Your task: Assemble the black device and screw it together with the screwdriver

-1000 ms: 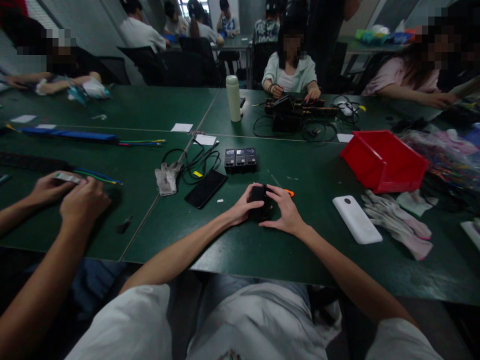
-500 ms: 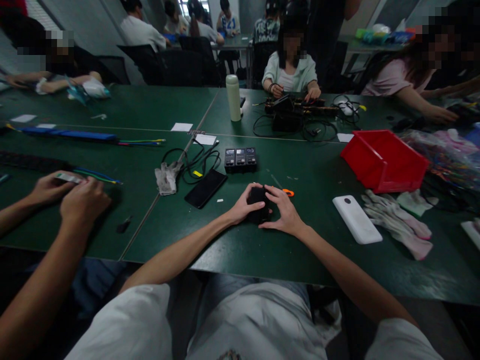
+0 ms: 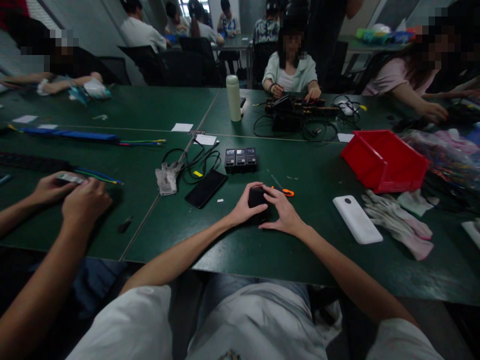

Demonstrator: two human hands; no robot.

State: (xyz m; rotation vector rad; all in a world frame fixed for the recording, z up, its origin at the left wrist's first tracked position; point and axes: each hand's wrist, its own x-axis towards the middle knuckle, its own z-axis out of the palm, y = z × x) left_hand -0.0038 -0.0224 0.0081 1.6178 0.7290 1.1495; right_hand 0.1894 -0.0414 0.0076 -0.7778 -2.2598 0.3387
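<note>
The room is dim, with a small bright window (image 3: 183, 8) at the far end. Pale, soft glare lies on the near edge of the green tabletop (image 3: 210, 245) and toward the right. The black object (image 3: 257, 196) sinks into darkness, its detail lost. The side edges look stretched and smeared; pixel blocks mask some patches.

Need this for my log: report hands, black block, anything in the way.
Left hand gripping black block. Right hand at its right side, fingers spread. Orange tool close, just beyond right hand.
</note>
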